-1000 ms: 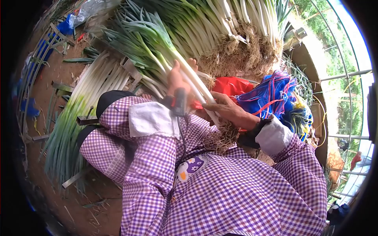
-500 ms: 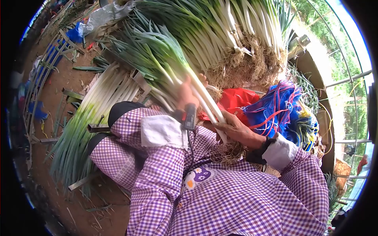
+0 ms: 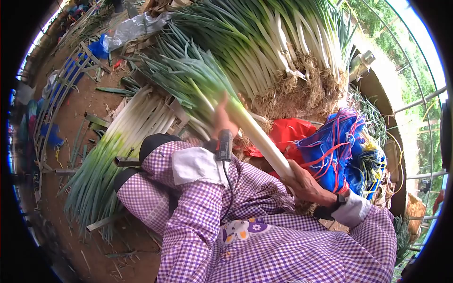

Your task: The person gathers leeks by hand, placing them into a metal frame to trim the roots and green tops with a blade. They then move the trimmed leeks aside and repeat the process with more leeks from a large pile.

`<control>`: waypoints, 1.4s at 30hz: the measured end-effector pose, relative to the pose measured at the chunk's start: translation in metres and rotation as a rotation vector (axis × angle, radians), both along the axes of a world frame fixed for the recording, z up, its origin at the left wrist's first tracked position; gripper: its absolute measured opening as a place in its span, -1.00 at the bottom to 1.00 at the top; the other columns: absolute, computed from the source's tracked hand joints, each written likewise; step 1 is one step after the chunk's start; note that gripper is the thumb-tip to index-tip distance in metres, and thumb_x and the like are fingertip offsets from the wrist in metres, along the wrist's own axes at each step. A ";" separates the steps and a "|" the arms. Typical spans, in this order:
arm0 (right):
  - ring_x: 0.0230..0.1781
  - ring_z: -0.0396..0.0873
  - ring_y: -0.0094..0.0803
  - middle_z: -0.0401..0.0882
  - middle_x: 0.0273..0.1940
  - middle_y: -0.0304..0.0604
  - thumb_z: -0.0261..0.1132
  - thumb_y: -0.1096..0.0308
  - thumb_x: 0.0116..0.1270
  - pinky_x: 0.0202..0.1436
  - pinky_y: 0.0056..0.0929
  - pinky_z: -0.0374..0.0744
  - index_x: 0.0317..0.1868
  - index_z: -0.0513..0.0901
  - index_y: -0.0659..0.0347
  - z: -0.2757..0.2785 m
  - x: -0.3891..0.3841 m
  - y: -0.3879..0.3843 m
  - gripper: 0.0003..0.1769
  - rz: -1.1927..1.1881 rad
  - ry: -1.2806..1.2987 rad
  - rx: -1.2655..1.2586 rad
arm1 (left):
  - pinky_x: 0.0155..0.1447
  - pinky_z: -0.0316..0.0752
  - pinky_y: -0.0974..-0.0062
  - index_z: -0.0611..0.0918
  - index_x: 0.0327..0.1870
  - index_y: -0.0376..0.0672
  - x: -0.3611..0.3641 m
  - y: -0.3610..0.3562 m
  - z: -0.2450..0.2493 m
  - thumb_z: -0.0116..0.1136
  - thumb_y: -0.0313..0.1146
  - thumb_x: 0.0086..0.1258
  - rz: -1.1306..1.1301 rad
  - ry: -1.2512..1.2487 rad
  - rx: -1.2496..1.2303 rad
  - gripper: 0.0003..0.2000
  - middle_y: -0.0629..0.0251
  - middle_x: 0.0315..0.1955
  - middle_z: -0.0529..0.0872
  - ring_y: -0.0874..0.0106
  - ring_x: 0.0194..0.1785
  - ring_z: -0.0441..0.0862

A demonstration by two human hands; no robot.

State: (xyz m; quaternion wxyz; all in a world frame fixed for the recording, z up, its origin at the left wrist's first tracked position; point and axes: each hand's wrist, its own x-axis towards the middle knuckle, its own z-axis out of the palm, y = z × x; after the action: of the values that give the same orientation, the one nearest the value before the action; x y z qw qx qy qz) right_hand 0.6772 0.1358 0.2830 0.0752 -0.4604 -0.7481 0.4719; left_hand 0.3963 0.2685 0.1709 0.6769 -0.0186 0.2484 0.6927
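A bunch of long green onions [image 3: 264,139] slants across my lap, green leaves toward the upper left and white stalks toward the lower right. My left hand [image 3: 225,115], slightly blurred, is closed around it where white turns to green. Near the root end, my right hand [image 3: 304,183] wraps the white stalks, and the roots below are mostly hidden. Beside my left hand, several more white stalks [image 3: 200,126] lie under the bunch. A dark device [image 3: 224,146] with a cable is strapped at my left wrist.
A large heap of green onions [image 3: 255,61] with bushy roots lies behind. Another pile [image 3: 130,127] rests at left among metal bars [image 3: 106,221]. Red plastic [image 3: 288,134] and blue, pink and yellow strapping [image 3: 332,148] sit at right. Crumpled clear plastic [image 3: 137,30] lies at upper left.
My right hand has moved right and slightly down along with the root end. The stalks, spread apart before, now lie close together. My left hand stays near the leaves.
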 end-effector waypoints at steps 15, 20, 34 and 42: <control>-0.24 0.71 -0.25 0.69 -0.15 0.04 0.25 0.35 0.53 -0.17 -0.26 0.64 0.42 0.31 0.25 0.039 0.031 -0.025 -0.46 -0.034 0.010 -0.114 | 0.44 0.45 0.02 0.54 0.36 -0.11 -0.070 -0.004 0.057 0.35 0.02 0.44 0.065 -0.053 0.407 -0.41 0.19 0.24 0.67 0.16 0.31 0.60; -0.28 0.71 -0.30 0.70 -0.18 -0.01 0.30 0.38 0.50 -0.23 -0.28 0.63 0.41 0.34 0.24 0.041 0.014 -0.014 -0.44 0.011 0.012 -0.044 | 0.38 0.50 -0.02 0.53 0.37 -0.11 -0.130 -0.018 0.102 0.33 -0.02 0.47 0.120 0.097 0.443 -0.45 0.23 0.22 0.68 0.18 0.27 0.62; -0.20 0.68 0.28 0.70 -0.24 0.22 0.36 0.25 0.46 -0.20 0.02 0.58 0.23 0.45 0.27 0.063 -0.220 0.173 -0.54 0.616 0.131 0.620 | 0.53 0.32 -0.04 0.57 0.33 -0.15 -0.418 -0.210 0.228 0.31 -0.05 0.48 0.548 0.421 0.736 -0.48 0.17 0.28 0.66 0.14 0.38 0.53; -0.23 0.69 0.19 0.70 -0.30 0.13 0.29 0.28 0.42 -0.17 0.04 0.57 0.18 0.49 0.20 0.066 -0.521 0.171 -0.61 1.006 0.475 0.700 | 0.62 0.11 -0.18 0.47 0.45 -0.15 -0.543 -0.418 0.252 0.30 -0.06 0.47 1.194 0.728 0.512 -0.39 0.14 0.44 0.51 0.12 0.50 0.39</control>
State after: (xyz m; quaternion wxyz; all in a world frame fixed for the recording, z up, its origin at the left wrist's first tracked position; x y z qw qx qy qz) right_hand 0.1564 0.3066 0.3485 0.1537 0.1139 -0.9445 0.2671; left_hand -0.1465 -0.1490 0.4229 0.0433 0.2386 0.2352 0.9412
